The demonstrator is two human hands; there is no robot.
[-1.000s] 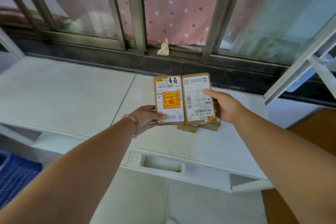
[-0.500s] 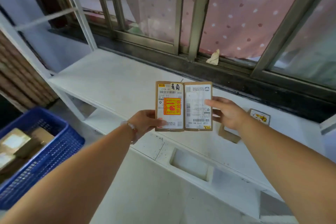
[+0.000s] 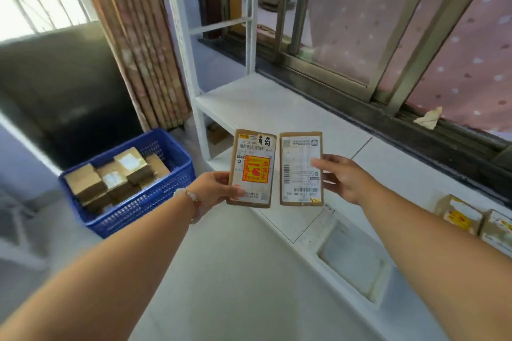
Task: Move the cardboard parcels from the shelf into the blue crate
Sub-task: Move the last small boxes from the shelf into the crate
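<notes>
My left hand grips a flat cardboard parcel with an orange sticker, held upright in front of me. A second flat parcel with a white label is held upright beside it by my right hand, a small gap between the two. Both hang over the front edge of the white shelf. The blue crate stands on the floor at the left and holds several cardboard parcels. Two more parcels lie on the shelf at the far right.
A white shelf upright rises between the crate and the shelf board. A window with a pink dotted curtain runs behind the shelf. A folded brown curtain hangs behind the crate. Pale floor tiles lie below my arms.
The view has swung left, bringing the blue crate fully into sight. Both parcels have left the shelf and moved leftward with my hands, and have separated slightly.
</notes>
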